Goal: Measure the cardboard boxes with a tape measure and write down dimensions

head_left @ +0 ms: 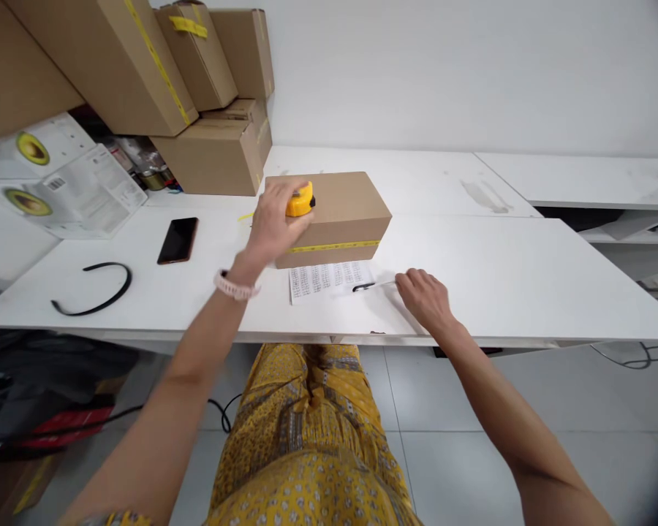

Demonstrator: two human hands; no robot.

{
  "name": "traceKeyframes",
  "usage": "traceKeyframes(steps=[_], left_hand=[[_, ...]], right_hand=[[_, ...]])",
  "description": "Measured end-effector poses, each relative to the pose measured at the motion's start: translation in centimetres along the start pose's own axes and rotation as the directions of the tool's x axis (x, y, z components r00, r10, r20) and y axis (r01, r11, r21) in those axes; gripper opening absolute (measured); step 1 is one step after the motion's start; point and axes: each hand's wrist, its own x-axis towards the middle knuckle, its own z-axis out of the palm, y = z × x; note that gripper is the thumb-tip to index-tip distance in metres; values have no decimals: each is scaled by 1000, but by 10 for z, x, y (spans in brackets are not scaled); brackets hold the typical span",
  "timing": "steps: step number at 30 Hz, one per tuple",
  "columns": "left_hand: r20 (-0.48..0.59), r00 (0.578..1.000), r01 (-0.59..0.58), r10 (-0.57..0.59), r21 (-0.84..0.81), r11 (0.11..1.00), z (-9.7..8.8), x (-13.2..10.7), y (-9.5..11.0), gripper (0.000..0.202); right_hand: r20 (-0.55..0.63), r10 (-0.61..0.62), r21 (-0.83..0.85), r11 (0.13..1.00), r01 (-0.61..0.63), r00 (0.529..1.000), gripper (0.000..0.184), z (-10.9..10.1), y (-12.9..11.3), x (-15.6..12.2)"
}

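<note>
A small brown cardboard box (pixel 343 212) stands on the white table (pixel 498 270), with a strip of yellow tape along its front face. My left hand (pixel 271 223) is closed round a yellow tape measure (pixel 300 201), holding it against the box's top left edge. In front of the box lies a printed sheet of paper (pixel 329 280). My right hand (pixel 425 298) rests on the table just right of the sheet, fingers curled on a pen (pixel 371 286) that lies across the paper's right end.
A black phone (pixel 178 239) and a curved black band (pixel 96 288) lie on the table's left part. Several large cardboard boxes (pixel 208 109) are stacked at the back left, beside white printed cartons (pixel 60 183). A second white table (pixel 581 179) stands at the right.
</note>
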Motion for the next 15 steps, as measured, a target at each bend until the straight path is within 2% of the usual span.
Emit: traceKeyframes(steps=[1,2,4,5,6,7,9,11,13,15], left_hand=[[-45,999,-15,16,24,1000,4,-24,8,27],[-36,999,-21,23,51,998,10,-51,14,20],[70,997,12,-18,92,996,25,-105,20,18],[142,989,22,-39,117,993,35,-129,20,21],[222,973,31,-66,155,987,44,-150,19,27],[300,950,25,-89,210,977,53,-167,18,35],[444,888,-29,-121,316,948,66,-190,17,56],[514,847,-95,-132,391,916,74,-199,17,70],[522,843,-130,-128,430,893,77,-200,17,74],[512,850,-144,-125,454,879,79,-198,18,73]], right_hand=[[-126,71,69,996,-63,989,16,1,-1,-5],[-236,166,163,978,-130,957,13,2,-4,-9],[-352,404,425,873,-240,845,15,2,-19,-15],[-339,518,574,775,-264,785,17,3,-30,-16],[-278,607,710,652,-266,745,20,3,-43,-16],[-185,657,821,512,-252,731,22,3,-57,-14],[23,625,943,246,-225,781,26,5,-84,-5],[187,484,967,62,-246,855,31,10,-107,8],[284,367,956,-34,-292,886,38,18,-122,22],[323,334,944,-47,-326,886,38,27,-129,35]])
